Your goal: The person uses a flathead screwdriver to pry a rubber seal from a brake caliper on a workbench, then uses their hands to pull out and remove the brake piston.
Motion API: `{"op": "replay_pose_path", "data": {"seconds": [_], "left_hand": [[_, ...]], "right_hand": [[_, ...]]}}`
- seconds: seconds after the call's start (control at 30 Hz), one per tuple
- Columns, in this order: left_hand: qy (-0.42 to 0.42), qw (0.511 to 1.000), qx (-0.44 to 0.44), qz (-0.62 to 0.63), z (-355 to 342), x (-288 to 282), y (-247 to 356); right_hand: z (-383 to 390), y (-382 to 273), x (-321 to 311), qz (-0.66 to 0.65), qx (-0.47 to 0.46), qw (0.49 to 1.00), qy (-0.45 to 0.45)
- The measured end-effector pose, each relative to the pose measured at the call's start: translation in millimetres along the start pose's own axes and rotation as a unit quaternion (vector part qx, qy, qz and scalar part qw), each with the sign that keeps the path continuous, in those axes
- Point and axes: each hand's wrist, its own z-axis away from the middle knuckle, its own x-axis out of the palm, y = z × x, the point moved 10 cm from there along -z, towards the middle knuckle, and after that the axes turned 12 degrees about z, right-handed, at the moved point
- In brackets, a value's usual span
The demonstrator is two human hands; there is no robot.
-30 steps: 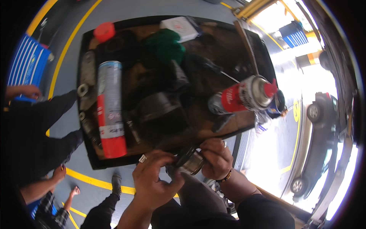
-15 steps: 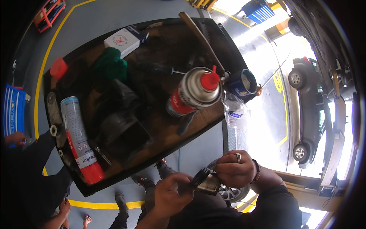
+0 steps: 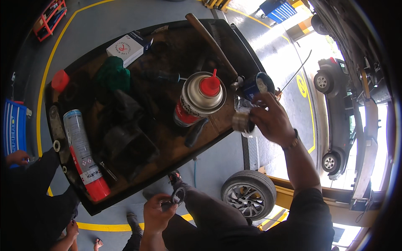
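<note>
My left hand [image 3: 159, 213] is closed on a black ring [image 3: 178, 195] below the front edge of the dark worktop [image 3: 217, 138]. My right hand [image 3: 272, 119] grips a short metal cylinder [image 3: 241, 122] over the worktop's right end, close to a crumpled clear plastic bag [image 3: 250, 134] and an open blue can [image 3: 253, 88]. An upright spray can [image 3: 201, 102] with a red nozzle stands just left of it, beside a dark-handled tool [image 3: 196, 133].
Also on the worktop are a lying spray can [image 3: 86, 148], green cloth [image 3: 112, 73], white box [image 3: 125, 49] and red cap [image 3: 60, 80]. Co-workers [image 3: 31, 196] stand at left. A wheel [image 3: 247, 194] lies below, a car [image 3: 337, 117] right, blue tool cabinets [image 3: 14, 125] around.
My hands, earlier together on the black ring and metal part, are now apart. My right hand carried the metal cylinder up and right over the worktop; my left kept the ring, moving slightly down and left.
</note>
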Motion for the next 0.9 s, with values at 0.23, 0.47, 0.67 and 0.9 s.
{"op": "replay_pose_path", "data": {"seconds": [0.23, 0.47, 0.67, 0.9], "left_hand": [[0.070, 0.997, -0.002, 0.013, 14.4, -19.1, -11.2], [0.063, 0.998, -0.015, 0.015, 12.1, -16.9, -24.1], [0.066, 0.994, -0.034, 0.081, 6.4, -2.6, -20.6], [0.067, 0.977, 0.012, 0.203, 9.3, -1.1, 12.1]], "right_hand": [[-22.7, 32.9, 24.8, 0.015, 0.031, 0.999, -0.032], [16.2, 81.3, 8.7, -0.061, 0.137, 0.988, -0.045], [25.4, 72.1, 82.6, -0.006, 0.227, 0.952, -0.206], [26.9, 71.7, 84.2, 0.015, 0.242, 0.954, -0.174]]}}
